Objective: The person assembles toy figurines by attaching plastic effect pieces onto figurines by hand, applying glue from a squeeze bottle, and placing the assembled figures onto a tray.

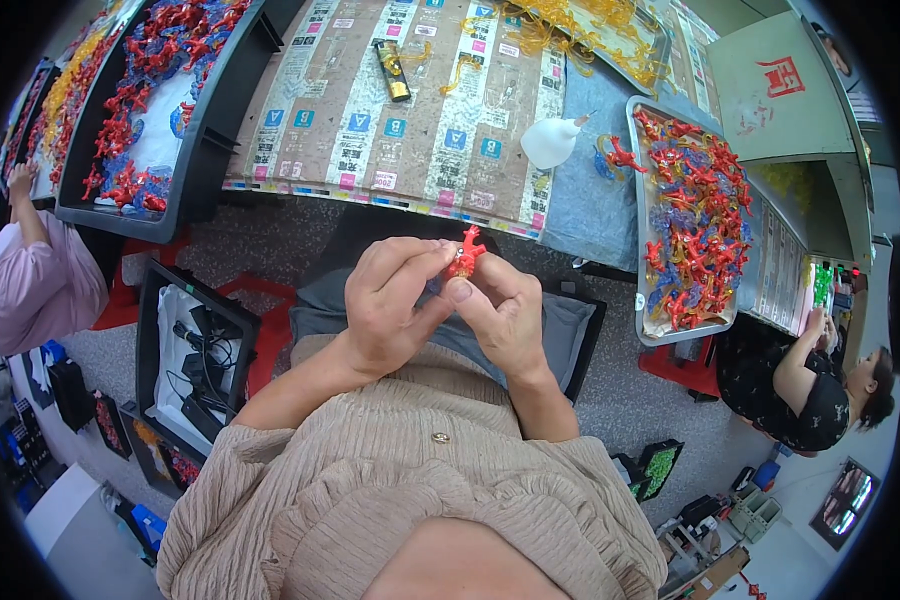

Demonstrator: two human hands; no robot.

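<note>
The left hand (pixel 395 300) and the right hand (pixel 500 310) meet in front of the chest, above the lap, fingers curled in and closed around a small red plastic figure (pixel 464 254). The figure sticks up between the fingertips of both hands, its top part showing above the knuckles; the right thumb lies just below it, and the left fingers wrap over from the other side.

Beyond the hands is the near edge of a table (pixel 590 200) covered with flattened printed cardboard (pixel 400 110). To the right on it lies a metal tray (pixel 642 330) heaped with red, blue and yellow plastic pieces (pixel 695 220). Just left of the tray sits a white plastic bag (pixel 550 142). Farther back on the cardboard lies a dark, narrow packet (pixel 392 70), with a tangle of yellow plastic pieces (pixel 580 30) behind it. At the far left a black tray (pixel 210 130) holds more red and blue pieces (pixel 145 110).

Below the table on the left, a black crate (pixel 150 330) on the floor holds cables. Other people sit at the left edge (pixel 35 270) and the right edge (pixel 800 380).
</note>
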